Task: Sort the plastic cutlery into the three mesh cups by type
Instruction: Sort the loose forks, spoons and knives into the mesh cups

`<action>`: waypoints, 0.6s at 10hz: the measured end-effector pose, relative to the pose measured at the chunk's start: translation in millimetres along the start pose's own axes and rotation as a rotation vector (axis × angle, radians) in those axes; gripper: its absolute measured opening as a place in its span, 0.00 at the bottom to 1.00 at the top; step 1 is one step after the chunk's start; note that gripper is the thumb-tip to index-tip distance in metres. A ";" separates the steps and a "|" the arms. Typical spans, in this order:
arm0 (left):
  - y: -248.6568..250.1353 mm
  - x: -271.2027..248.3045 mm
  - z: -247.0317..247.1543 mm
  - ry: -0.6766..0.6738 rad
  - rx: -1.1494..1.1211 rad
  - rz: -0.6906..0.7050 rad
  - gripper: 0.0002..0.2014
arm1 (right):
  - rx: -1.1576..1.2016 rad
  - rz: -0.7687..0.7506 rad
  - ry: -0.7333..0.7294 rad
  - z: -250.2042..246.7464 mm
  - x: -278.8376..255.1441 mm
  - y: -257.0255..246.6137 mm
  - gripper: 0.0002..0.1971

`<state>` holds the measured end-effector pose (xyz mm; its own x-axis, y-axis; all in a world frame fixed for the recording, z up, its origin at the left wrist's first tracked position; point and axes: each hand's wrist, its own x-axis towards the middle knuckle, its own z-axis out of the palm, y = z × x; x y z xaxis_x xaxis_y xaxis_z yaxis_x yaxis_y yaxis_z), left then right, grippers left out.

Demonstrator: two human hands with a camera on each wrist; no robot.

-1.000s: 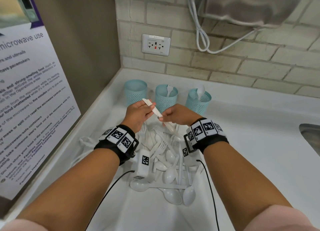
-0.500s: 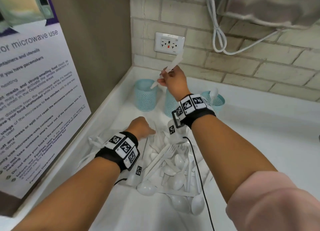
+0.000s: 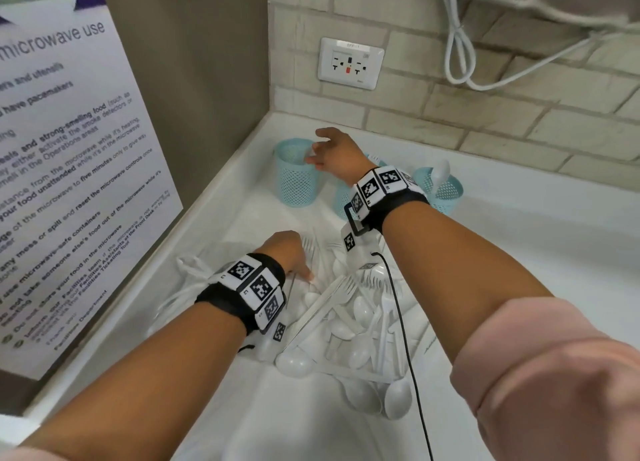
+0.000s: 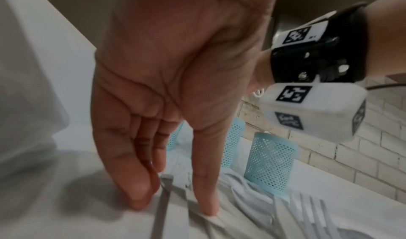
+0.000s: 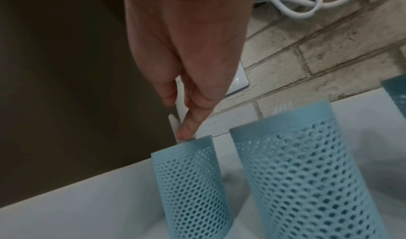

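Three light-blue mesh cups stand in a row by the back wall. My right hand (image 3: 320,156) is over the left cup (image 3: 296,176) and pinches a white plastic knife (image 5: 175,121), whose lower end is inside the left cup's (image 5: 191,182) rim. The middle cup (image 5: 303,173) shows fork tines at its rim; in the head view my right wrist hides most of it. In the right cup (image 3: 441,190) stands a spoon (image 3: 440,170). My left hand (image 3: 294,256) reaches down onto the cutlery pile (image 3: 349,318), with thumb and index finger (image 4: 206,204) spread either side of a handle (image 4: 162,199).
The pile lies on a white counter (image 3: 519,253) in a corner. A poster (image 3: 69,183) covers the left wall. On the brick back wall are an outlet (image 3: 350,64) and a looped white cord (image 3: 460,55). A black cable (image 3: 401,322) trails over the pile.
A second ago both hands held the knife. My right hand then lifted it alone above the cups and has now lowered it into the left cup. My left hand went down to the pile.
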<state>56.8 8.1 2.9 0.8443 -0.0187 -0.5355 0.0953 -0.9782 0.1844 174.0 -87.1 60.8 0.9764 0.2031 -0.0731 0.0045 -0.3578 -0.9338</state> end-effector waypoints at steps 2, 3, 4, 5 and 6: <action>3.0 1.3 4.0 -0.007 -0.128 -0.045 0.19 | -0.123 0.056 0.010 -43.0 -35.2 -16.9 0.11; 1.2 3.8 6.6 -0.037 -0.231 -0.053 0.17 | -0.443 0.304 -0.319 -64.5 -65.5 -20.6 0.05; -0.3 4.6 11.7 -0.041 -0.361 -0.059 0.12 | -0.829 0.432 -0.341 -79.9 -83.6 19.2 0.06; 0.2 3.6 16.0 -0.021 -0.462 -0.076 0.12 | -1.215 0.431 -0.228 -89.3 -104.9 53.5 0.06; 1.8 3.5 20.8 0.002 -0.543 -0.078 0.08 | -1.289 0.423 -0.129 -102.0 -121.9 83.4 0.10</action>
<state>48.9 1.9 -15.8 0.8248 0.0506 -0.5632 0.4156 -0.7296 0.5431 77.3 -234.7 27.5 0.9268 -0.0756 -0.3678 -0.0212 -0.9885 0.1498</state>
